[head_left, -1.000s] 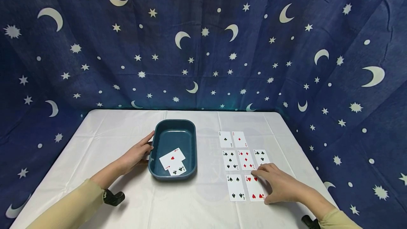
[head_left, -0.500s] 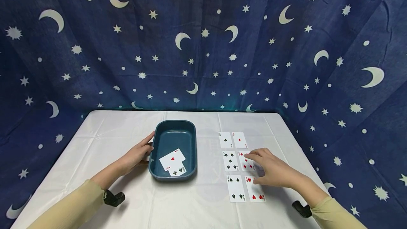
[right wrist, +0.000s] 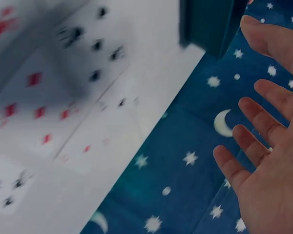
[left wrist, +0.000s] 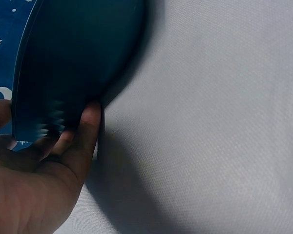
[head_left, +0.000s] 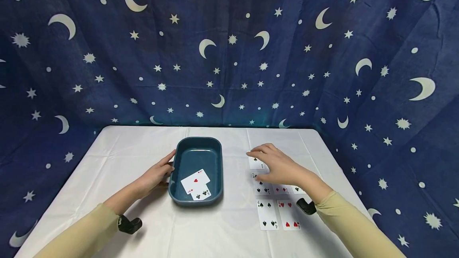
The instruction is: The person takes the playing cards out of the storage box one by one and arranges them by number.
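Observation:
My left hand (head_left: 155,175) holds the left side of a dark teal dish (head_left: 216,161), fingertips against its outer wall. Inside the dish, an ace of hearts (head_left: 195,180) partly covers a club card (head_left: 203,195). My right hand (head_left: 277,165) is over the upper rows of playing cards, fingers spread and nothing held, as the right wrist view shows. Under its fingertips is the ace of clubs (head_left: 255,163); the ace of diamonds (right wrist: 87,148), hidden from the head view, shows blurred in the right wrist view. The five of spades (head_left: 263,190) is partly covered.
Also on the white table (head_left: 229,230) lie a five of diamonds (head_left: 281,189), a club card (head_left: 297,190), a four of spades (head_left: 267,214) and a four of hearts (head_left: 288,215). Behind the table's far edge hangs a blue moon-and-star curtain (head_left: 229,71).
My right hand has moved forward and left, from beside the lower cards to the top row. My left hand and the dish have stayed in place.

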A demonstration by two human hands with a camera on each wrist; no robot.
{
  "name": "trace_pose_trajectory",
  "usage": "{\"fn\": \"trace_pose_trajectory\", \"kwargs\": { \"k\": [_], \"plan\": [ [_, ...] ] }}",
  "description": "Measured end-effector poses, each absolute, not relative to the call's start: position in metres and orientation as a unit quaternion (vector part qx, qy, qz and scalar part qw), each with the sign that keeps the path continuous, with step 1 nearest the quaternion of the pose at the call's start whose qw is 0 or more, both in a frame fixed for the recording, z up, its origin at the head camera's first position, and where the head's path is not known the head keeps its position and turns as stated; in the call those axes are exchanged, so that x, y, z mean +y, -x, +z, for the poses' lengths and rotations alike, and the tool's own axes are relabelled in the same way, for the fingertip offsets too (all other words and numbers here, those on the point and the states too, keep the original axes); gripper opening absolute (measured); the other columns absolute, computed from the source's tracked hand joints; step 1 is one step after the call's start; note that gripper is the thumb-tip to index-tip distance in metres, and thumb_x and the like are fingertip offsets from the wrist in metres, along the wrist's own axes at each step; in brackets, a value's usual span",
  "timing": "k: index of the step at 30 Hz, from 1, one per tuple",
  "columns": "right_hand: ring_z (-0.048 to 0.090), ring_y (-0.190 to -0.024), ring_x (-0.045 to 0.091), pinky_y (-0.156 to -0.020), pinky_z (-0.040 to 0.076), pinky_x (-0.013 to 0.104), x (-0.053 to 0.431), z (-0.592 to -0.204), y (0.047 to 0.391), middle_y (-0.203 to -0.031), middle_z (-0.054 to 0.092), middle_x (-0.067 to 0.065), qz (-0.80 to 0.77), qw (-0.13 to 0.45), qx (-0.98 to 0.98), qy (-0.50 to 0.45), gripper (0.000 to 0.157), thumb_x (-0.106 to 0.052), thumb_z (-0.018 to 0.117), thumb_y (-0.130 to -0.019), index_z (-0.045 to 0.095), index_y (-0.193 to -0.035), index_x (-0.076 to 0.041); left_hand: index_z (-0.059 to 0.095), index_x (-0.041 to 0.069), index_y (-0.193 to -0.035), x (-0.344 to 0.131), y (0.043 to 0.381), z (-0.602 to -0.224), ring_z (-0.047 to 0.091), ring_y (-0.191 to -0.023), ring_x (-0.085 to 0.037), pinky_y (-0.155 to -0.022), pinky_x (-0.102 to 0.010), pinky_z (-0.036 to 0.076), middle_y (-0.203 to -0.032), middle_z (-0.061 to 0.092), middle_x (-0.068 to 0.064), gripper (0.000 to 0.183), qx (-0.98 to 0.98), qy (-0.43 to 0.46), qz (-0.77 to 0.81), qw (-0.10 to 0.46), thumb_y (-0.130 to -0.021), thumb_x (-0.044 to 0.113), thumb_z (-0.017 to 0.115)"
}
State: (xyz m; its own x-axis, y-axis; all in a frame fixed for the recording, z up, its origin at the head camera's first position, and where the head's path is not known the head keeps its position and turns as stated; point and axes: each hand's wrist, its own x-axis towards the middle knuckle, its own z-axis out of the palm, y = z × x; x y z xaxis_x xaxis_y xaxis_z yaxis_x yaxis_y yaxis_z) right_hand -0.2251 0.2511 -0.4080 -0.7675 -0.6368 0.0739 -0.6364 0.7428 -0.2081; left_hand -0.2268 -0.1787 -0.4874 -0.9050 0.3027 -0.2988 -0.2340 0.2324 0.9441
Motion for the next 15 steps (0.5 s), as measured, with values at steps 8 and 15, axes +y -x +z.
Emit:
{"fn": "trace_pose_trajectory", "kwargs": {
  "k": [8, 15],
  "plan": [
    [0.038, -0.137, 0.02, -0.113, 0.034, 0.044, 0.198, -0.404, 0.25, -0.145, 0.05, -0.004, -0.11, 0.008, 0.916, 0.386, 0.071, -0.034, 0.082, -0.084, 0.054, -0.149, -0.021, 0.011, 0.031, -0.166, -0.179, 0.229, -0.488, 0.034, -0.144, -0.045, -0.1, -0.062, 0.045, -0.166, 0.019, -0.026, 0.072, 0.753, -0.023, 0.622, 0.216, -0.102, 0.016, 0.041],
    [0.039, -0.136, 0.02, -0.113, 0.034, 0.042, 0.157, -0.407, 0.264, -0.144, 0.053, -0.005, -0.089, 0.022, 0.904, 0.418, 0.068, -0.037, 0.08, -0.086, 0.056, -0.148, -0.023, 0.011, 0.031, -0.166, -0.179, 0.228, -0.489, 0.035, -0.143, -0.046, -0.099, -0.061, 0.047, -0.166, 0.018, -0.026, 0.072, 0.756, -0.024, 0.618, 0.214, -0.102, 0.016, 0.041]
  ]
}}
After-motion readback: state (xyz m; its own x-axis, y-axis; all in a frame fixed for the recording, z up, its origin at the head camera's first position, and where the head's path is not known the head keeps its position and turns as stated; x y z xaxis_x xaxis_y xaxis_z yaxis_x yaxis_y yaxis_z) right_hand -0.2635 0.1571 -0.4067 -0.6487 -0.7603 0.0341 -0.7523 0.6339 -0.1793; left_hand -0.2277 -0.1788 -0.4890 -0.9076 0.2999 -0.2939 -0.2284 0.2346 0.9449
